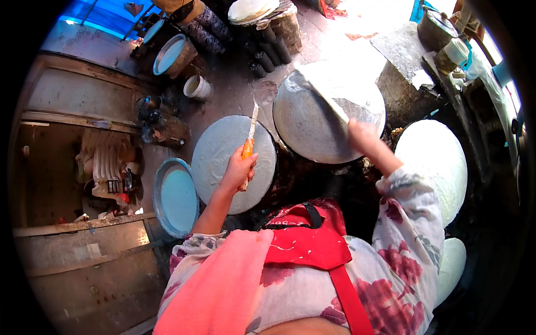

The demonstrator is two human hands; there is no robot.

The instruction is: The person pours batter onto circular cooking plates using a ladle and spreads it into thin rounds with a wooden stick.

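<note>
My left hand [240, 168] grips the orange-wrapped handle of a ladle [253, 121]. Its round bowl points away from me, past the far edge of the left griddle [232, 163], whose top bears a whitish layer of batter. My right hand [365, 136], slightly blurred, holds the near end of a long, flat, pale scraper [324, 95]. That scraper slants across the middle round griddle [310, 130], greyish on the near left and glaringly bright on the far side. To the right, another round griddle [431, 171] carries a white layer.
A blue-rimmed basin [157, 197] of pale batter stands left of the left griddle. Farther off are a white bucket [203, 88], a second basin [179, 63] and stacked pale round sheets [253, 10]. A lidded pot [435, 31] stands far right; another white round surface [451, 268] lies near right.
</note>
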